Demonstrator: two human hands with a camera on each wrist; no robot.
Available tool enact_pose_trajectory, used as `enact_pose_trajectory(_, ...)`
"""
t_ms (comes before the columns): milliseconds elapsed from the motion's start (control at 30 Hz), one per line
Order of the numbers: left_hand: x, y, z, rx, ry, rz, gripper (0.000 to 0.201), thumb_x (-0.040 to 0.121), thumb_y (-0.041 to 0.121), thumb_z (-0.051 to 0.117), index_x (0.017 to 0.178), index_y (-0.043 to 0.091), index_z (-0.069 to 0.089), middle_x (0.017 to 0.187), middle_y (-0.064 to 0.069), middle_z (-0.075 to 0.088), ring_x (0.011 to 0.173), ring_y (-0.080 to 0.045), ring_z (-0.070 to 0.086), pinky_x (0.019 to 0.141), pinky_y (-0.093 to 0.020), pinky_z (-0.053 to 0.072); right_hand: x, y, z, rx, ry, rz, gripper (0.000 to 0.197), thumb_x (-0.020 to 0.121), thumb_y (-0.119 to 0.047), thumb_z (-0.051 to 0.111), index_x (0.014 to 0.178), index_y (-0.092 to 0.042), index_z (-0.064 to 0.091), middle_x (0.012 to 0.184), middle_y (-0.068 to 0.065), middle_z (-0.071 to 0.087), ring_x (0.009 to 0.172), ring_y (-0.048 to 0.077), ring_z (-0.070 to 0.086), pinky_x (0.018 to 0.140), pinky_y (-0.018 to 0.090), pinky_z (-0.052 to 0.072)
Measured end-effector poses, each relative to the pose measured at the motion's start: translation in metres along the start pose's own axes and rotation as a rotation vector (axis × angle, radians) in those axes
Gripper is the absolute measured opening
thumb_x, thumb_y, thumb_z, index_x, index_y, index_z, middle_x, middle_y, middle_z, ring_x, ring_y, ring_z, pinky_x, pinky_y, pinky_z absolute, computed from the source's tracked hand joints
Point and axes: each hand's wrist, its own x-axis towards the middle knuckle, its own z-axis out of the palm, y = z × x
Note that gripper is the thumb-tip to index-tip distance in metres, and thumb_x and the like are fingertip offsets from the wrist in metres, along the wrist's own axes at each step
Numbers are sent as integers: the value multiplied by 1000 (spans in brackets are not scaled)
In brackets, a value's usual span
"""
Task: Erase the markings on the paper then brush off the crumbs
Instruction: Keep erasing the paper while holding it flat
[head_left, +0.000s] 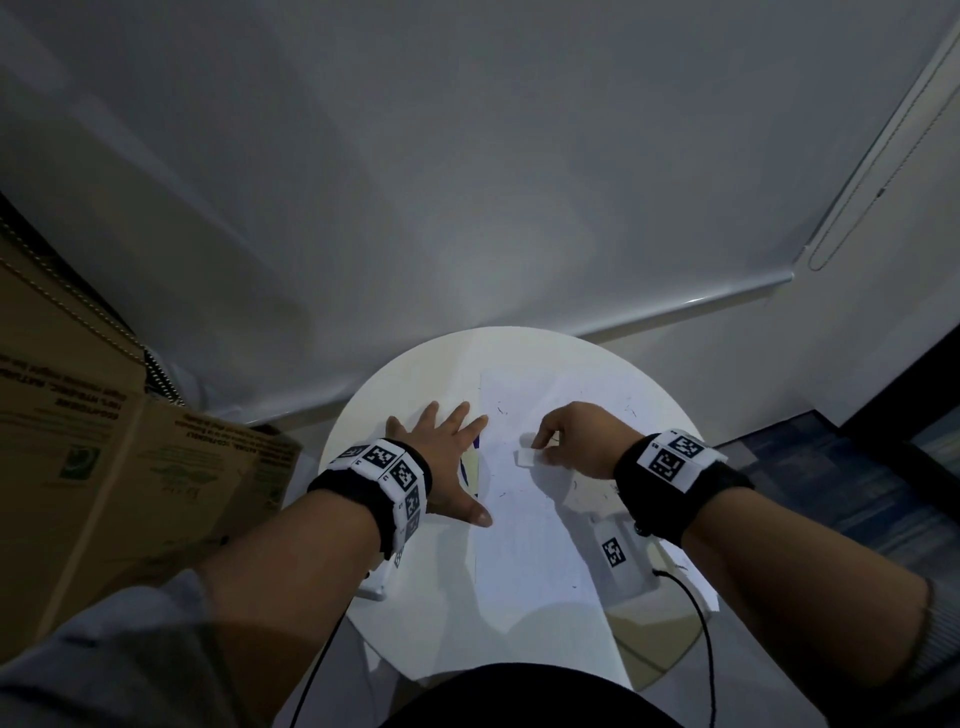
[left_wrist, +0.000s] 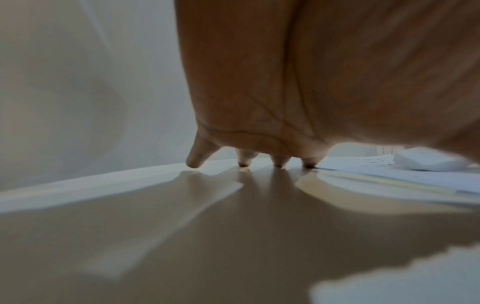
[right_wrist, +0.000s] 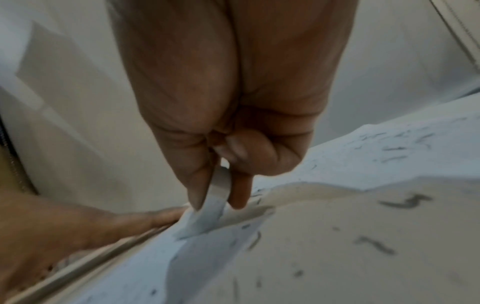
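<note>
A white sheet of paper (head_left: 524, 525) lies on a round white table (head_left: 415, 613), sprinkled with dark eraser crumbs (right_wrist: 374, 244). My right hand (head_left: 566, 441) pinches a white eraser (head_left: 527, 457) between thumb and fingers, its lower end pressed to the paper (right_wrist: 311, 257) in the right wrist view, where the eraser (right_wrist: 207, 214) shows edge-on. My left hand (head_left: 447, 457) lies flat with spread fingers at the paper's left edge, fingertips (left_wrist: 278, 162) down on the table (left_wrist: 182, 226). In the left wrist view the eraser (left_wrist: 428, 161) sits at the far right.
A brown cardboard box (head_left: 104, 467) stands close to the left of the table. A white tagged device (head_left: 618, 556) with a black cable (head_left: 701, 623) lies on the paper under my right wrist. A wall runs behind the table.
</note>
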Motion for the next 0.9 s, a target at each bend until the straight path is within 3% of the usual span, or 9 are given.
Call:
enact_pose_trajectory(133,-7,10,0,31,60,104,111,76,72,61,155,31,-6,160,11,-24,146,-20,-25,115,-64,-5,-3,-4,1,-57,11,-19,18,87,-21,64,102,-14,70,104,3,62,87,13,48,71,18,30)
enact_pose_trajectory(200,-11,17,2,52,73,135,107,80,70,59,156,27,-3,161,11,-20,147,-19,-24,116,-62,-6,-3,-4,2,-58,29,-22,17,87,-21,64,102,-14,70,103,3,62,86,11,47,71,18,30)
enact_pose_trajectory(367,-13,16,4,33,26,101,120,74,73,63,154,27,-13,161,13,-18,148,-20,-20,115,-64,-5,-5,-4,4,-48,45,-14,15,87,-19,63,98,-13,71,90,-1,59,80,10,47,68,18,32)
enact_pose_trajectory(533,-12,16,6,54,14,93,126,70,76,65,152,29,-18,160,14,-22,149,-21,-18,115,-65,-2,-17,-9,10,-17,-210,-49,12,84,-16,66,93,-16,73,91,5,71,69,9,56,65,18,42)
enact_pose_trajectory(633,-12,19,7,57,29,81,124,70,79,61,153,28,-17,161,12,-20,149,-22,-16,115,-65,-2,-11,-7,7,-51,16,-21,16,87,-21,62,97,-13,71,100,3,67,83,13,55,70,19,35)
enact_pose_trajectory(700,-13,23,9,65,45,62,124,70,83,56,154,27,-16,161,11,-19,149,-22,-16,114,-67,-3,-11,-6,6,-26,115,14,19,89,-26,62,98,-11,70,99,3,66,82,13,53,70,19,33)
enact_pose_trajectory(833,-15,27,9,81,56,43,123,71,84,52,154,25,-17,161,9,-20,149,-24,-17,112,-67,-4,-22,-9,12,17,-76,-16,15,85,-19,66,97,-12,72,80,-3,64,66,6,53,62,17,38)
enact_pose_trajectory(900,-16,27,8,64,44,52,123,72,83,53,153,25,-18,161,9,-22,149,-24,-18,113,-67,-5,-22,-10,12,-13,-88,-18,14,85,-18,66,96,-13,72,80,-4,62,68,7,53,61,18,39)
